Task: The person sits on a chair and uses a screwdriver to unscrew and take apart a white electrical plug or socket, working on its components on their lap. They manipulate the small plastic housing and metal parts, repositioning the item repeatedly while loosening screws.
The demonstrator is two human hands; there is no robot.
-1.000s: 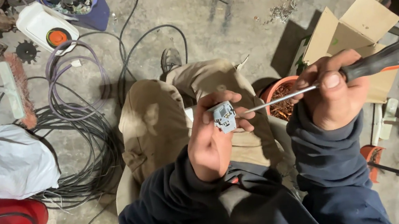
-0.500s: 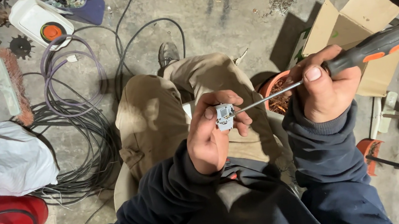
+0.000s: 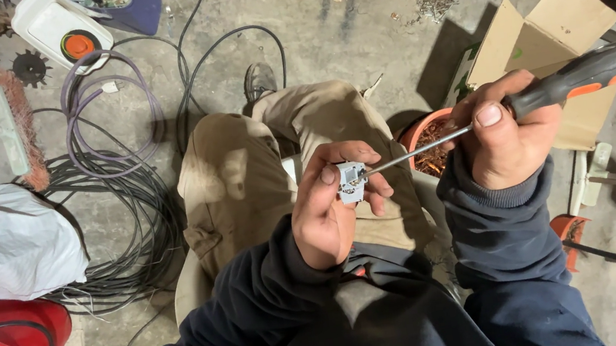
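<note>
Left hand (image 3: 326,214) closed around a small white electrical part (image 3: 350,181), pinched between thumb and fingers just above the lap. Right hand (image 3: 508,138) wrapped firmly on the grey and orange handle of a screwdriver (image 3: 553,90), with the thin metal shaft reaching leftward to the part; tip now touching its face, apparently in a screw. Compared with one second ago, handle tilted higher on the far side of the right hand, so shaft slopes down more steeply toward the part. Part itself almost unmoved in the left hand. Judged from this: turning or pressing of a screw in progress, not finished. Behind the right hand, an orange pot (image 3: 426,144) and a cardboard box (image 3: 545,31). Far left of the left hand, coiled cables (image 3: 122,191) on the concrete floor.
</note>
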